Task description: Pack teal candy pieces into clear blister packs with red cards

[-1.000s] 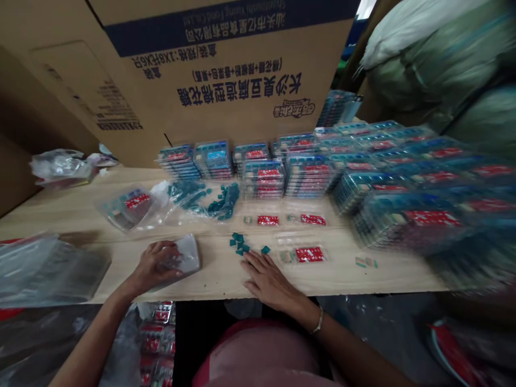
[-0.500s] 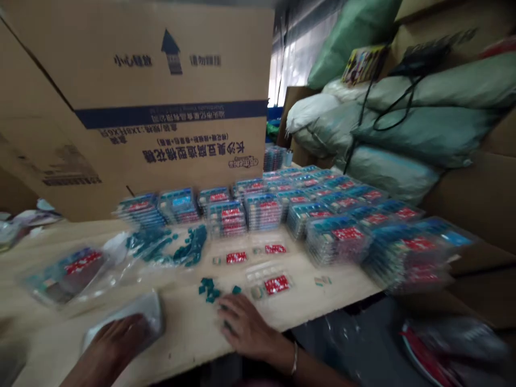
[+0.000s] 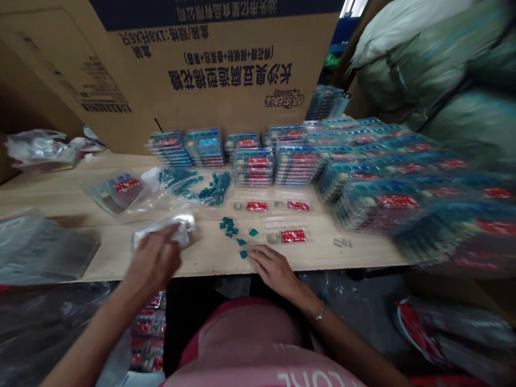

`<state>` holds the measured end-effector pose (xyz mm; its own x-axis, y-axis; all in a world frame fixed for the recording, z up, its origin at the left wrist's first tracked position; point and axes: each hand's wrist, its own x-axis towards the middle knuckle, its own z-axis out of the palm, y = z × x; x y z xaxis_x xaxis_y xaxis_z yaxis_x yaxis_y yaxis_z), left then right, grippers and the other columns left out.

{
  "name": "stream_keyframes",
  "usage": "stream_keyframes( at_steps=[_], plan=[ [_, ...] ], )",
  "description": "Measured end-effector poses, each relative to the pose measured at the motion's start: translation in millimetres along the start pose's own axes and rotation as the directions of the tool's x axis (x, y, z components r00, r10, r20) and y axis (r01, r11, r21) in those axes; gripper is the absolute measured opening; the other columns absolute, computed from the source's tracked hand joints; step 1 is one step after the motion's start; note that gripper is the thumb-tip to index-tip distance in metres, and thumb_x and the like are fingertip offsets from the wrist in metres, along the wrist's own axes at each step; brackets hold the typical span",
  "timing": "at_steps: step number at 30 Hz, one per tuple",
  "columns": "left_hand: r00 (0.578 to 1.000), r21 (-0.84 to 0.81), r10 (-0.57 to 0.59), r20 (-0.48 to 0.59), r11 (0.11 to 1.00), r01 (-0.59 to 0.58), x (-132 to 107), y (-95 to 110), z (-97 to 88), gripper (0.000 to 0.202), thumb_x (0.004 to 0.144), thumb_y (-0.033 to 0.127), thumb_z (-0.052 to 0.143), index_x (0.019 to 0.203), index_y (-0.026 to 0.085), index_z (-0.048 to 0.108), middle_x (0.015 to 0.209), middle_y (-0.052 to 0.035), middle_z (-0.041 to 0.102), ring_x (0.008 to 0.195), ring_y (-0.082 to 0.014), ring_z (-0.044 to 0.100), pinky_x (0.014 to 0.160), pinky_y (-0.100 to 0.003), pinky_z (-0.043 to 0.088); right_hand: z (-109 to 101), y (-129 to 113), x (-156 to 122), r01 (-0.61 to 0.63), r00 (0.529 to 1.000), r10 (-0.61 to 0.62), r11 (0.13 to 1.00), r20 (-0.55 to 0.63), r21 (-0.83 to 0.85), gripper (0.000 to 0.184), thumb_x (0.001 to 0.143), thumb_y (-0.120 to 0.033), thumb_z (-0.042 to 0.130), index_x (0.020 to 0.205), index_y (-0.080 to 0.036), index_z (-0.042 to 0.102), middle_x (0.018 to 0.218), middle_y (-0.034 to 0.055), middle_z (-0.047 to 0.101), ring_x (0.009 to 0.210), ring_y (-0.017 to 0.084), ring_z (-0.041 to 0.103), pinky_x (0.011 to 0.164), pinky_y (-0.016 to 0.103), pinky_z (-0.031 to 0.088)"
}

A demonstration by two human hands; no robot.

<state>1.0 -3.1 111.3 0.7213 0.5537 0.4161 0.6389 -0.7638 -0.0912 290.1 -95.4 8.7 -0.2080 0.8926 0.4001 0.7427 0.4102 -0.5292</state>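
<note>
My left hand (image 3: 155, 259) grips a clear plastic tray (image 3: 167, 231) and holds it tilted just above the wooden table (image 3: 121, 250). My right hand (image 3: 272, 267) rests at the table's front edge, fingers together and pointing at several small teal tiles (image 3: 234, 232) scattered in front of it. One teal tile (image 3: 243, 254) lies right at my fingertips. A flat clear pack with a red label (image 3: 287, 236) lies just beyond my right hand.
Stacks of filled clear packs (image 3: 306, 164) cover the back and right of the table. An open bag of teal tiles (image 3: 197, 188) lies left of them. A big cardboard box (image 3: 193, 64) stands behind. Plastic bags (image 3: 40, 247) lie at the left.
My left hand has lifted the clear tray off the table and tilted it. My right hand has drawn back toward the table edge. The camera swung up and back down.
</note>
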Motion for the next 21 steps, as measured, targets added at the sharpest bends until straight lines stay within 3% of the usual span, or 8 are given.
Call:
stream_keyframes(
  at_steps=[3, 6, 10, 12, 14, 16, 18, 21],
  plan=[
    [0.953, -0.145, 0.203, 0.224, 0.974, -0.173, 1.5, 55.1, 30.7, 0.018, 0.085, 0.011, 0.042, 0.093, 0.017, 0.058, 0.127, -0.0139, 0.056, 0.118, -0.0254, 0.051, 0.096, -0.041, 0.04, 11.4, 0.1, 13.1, 0.023, 0.999, -0.024, 1.0, 0.049, 0.018, 0.024, 0.09, -0.016, 0.046, 0.108, -0.02, 0.061, 0.107, 0.0094, 0.063, 0.102, 0.02, 0.057, 0.087, 0.035, 0.049],
    [0.909, -0.217, 0.253, 0.333, 0.958, -0.187, -0.4, 82.4, 66.8, 0.02, 0.085, 0.01, 0.045, 0.098, 0.015, 0.059, 0.128, -0.0154, 0.056, 0.12, -0.0268, 0.05, 0.094, -0.042, 0.042, 11.5, 4.1, 14.6, -0.076, 0.997, 0.075, 0.996, 0.007, 0.056, 0.018, 0.087, -0.014, 0.048, 0.095, -0.019, 0.063, 0.089, 0.0072, 0.065, 0.087, 0.019, 0.059, 0.078, 0.033, 0.05],
    [0.943, -0.337, 0.148, 0.298, 0.94, -0.041, -1.6, 86.0, 83.3, 0.016, 0.086, 0.012, 0.046, 0.091, 0.016, 0.06, 0.122, -0.0153, 0.059, 0.114, -0.028, 0.054, 0.091, -0.044, 0.043, 2.2, 2.7, 4.5, -0.247, 0.96, 0.275, 0.924, -0.059, 0.292, 0.012, 0.084, -0.017, 0.05, 0.087, -0.019, 0.062, 0.081, 0.0035, 0.063, 0.072, 0.014, 0.059, 0.066, 0.026, 0.049],
    [0.976, -0.506, -0.018, 0.216, 0.853, 0.128, 0.6, 90.8, 79.1, 0.015, 0.088, 0.019, 0.045, 0.089, 0.017, 0.06, 0.116, -0.0139, 0.062, 0.106, -0.0261, 0.057, 0.089, -0.043, 0.045, -1.7, -3.3, 1.9, -0.308, 0.93, 0.365, 0.844, -0.049, 0.439, 0.009, 0.082, -0.022, 0.053, 0.085, -0.019, 0.062, 0.076, 0.0013, 0.062, 0.066, 0.013, 0.058, 0.06, 0.023, 0.048],
    [0.934, -0.726, -0.275, 0.23, 0.591, 0.353, 5.5, 101.0, 72.6, 0.015, 0.087, 0.028, 0.049, 0.091, 0.018, 0.06, 0.102, -0.0105, 0.066, 0.092, -0.0215, 0.061, 0.08, -0.037, 0.049, -3.9, -11.1, 2.7, -0.325, 0.917, 0.398, 0.782, -0.024, 0.533, 0.009, 0.081, -0.024, 0.056, 0.085, -0.018, 0.062, 0.071, -0.0004, 0.061, 0.063, 0.012, 0.057, 0.058, 0.022, 0.047],
    [0.804, -0.841, -0.431, 0.41, 0.163, 0.516, 12.5, 112.6, 67.2, 0.019, 0.081, 0.035, 0.057, 0.09, 0.019, 0.06, 0.085, -0.0051, 0.067, 0.077, -0.0171, 0.063, 0.068, -0.029, 0.05, -4.4, -18.5, 5.2, -0.288, 0.935, 0.355, 0.773, -0.01, 0.565, 0.009, 0.08, -0.024, 0.057, 0.084, -0.018, 0.063, 0.069, -0.0008, 0.061, 0.063, 0.012, 0.057, 0.059, 0.022, 0.047],
    [0.674, -0.788, -0.416, 0.611, -0.23, 0.572, 18.6, 121.0, 63.4, 0.023, 0.071, 0.037, 0.068, 0.082, 0.018, 0.061, 0.072, -0.0008, 0.065, 0.066, -0.0142, 0.062, 0.061, -0.025, 0.049, -3.8, -23.3, 6.5, -0.219, 0.959, 0.283, 0.784, -0.02, 0.581, 0.008, 0.08, -0.023, 0.057, 0.083, -0.019, 0.064, 0.07, -0.0002, 0.06, 0.065, 0.012, 0.057, 0.06, 0.023, 0.047],
    [0.581, -0.645, -0.318, 0.75, -0.547, 0.533, 20.3, 125.4, 59.3, 0.029, 0.056, 0.028, 0.08, 0.074, 0.017, 0.061, 0.068, 0.0012, 0.066, 0.064, -0.0115, 0.062, 0.064, -0.023, 0.048, -1.4, -25.1, 3.1, -0.162, 0.972, 0.233, 0.755, -0.029, 0.636, 0.008, 0.081, -0.023, 0.059, 0.084, -0.02, 0.065, 0.075, 0.001, 0.062, 0.069, 0.013, 0.059, 0.062, 0.024, 0.048]
  ],
)
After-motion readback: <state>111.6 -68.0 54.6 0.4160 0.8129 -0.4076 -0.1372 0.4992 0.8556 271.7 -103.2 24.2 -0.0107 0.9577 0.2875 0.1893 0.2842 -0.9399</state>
